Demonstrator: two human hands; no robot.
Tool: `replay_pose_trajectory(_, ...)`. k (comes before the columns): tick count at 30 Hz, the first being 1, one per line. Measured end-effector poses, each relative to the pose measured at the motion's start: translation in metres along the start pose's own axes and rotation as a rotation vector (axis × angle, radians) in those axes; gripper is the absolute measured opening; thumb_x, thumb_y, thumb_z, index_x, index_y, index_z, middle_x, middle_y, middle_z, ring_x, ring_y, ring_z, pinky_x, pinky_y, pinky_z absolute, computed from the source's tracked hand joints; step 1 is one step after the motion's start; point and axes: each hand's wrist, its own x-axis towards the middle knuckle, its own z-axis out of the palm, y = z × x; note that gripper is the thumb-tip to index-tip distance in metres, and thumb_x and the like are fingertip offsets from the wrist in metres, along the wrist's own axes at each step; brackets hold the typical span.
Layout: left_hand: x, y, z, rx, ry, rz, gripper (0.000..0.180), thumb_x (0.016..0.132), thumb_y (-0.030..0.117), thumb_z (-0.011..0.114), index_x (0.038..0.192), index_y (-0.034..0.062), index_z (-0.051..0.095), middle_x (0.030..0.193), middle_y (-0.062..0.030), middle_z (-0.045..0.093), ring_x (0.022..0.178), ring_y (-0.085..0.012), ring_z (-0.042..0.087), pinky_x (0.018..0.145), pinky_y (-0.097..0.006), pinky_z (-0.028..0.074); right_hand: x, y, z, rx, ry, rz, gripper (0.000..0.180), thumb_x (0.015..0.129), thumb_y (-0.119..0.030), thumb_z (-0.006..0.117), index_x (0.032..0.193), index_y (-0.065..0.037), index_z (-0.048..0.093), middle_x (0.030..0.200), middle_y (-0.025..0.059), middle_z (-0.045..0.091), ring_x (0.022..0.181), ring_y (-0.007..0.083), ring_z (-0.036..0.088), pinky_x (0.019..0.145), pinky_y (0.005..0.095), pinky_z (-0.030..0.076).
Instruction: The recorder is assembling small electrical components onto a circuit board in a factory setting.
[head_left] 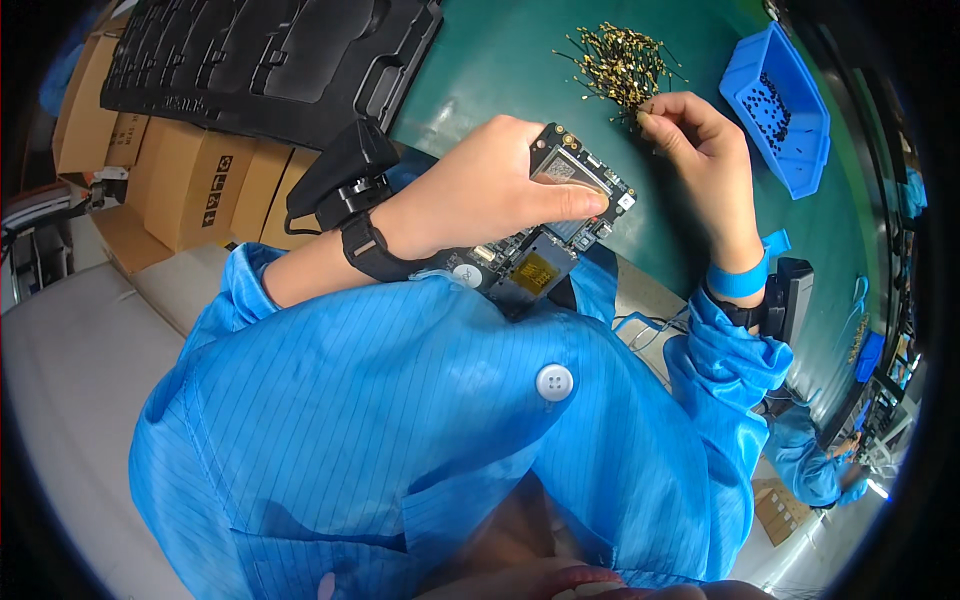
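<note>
My left hand [500, 190] grips a dark circuit board [545, 225] by its edge, the thumb lying across its face. On the board show a metal shield, small connectors and a yellow patch; it is held tilted above my lap. Farther right, my right hand [703, 150] pinches with thumb and forefinger at the near edge of a pile of small wired parts [622, 68]. These have thin dark leads and gold-coloured ends. One such part seems to be between the fingertips, mostly hidden by them.
A blue plastic bin [780, 110] with small black pieces stands right of the pile on the green table mat [480, 85]. Black moulded trays [270, 60] lie at the far left, above cardboard boxes [185, 185]. Another person's blue sleeve [800, 455] shows at lower right.
</note>
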Motion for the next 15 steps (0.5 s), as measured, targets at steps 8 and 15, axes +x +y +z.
replay_pose_trajectory(8,0.001,0.002,0.000,0.020,-0.014,-0.049,0.028,0.077,0.018,0.066,0.095,-0.0008,0.055,0.085,-0.0035,0.059,0.078,-0.0076,0.054,0.069,-0.022,0.044,0.003,0.007,0.001,0.005,0.065,-0.246,0.010,0.078,-0.008,0.060,0.084,0.000,0.061,0.077,0.0043,0.062,0.073,0.0107,0.057,0.068,0.0229,0.044)
replay_pose_trajectory(15,0.002,0.001,0.002,0.052,0.089,0.003,0.025,0.076,0.016,0.066,0.094,0.0007,0.056,0.081,-0.0021,0.060,0.073,-0.0067,0.054,0.066,-0.022,0.044,-0.006,-0.018,-0.002,0.142,0.027,-0.109,0.011,0.076,-0.006,0.061,0.085,0.001,0.061,0.082,0.0043,0.063,0.076,0.0108,0.057,0.071,0.0228,0.044)
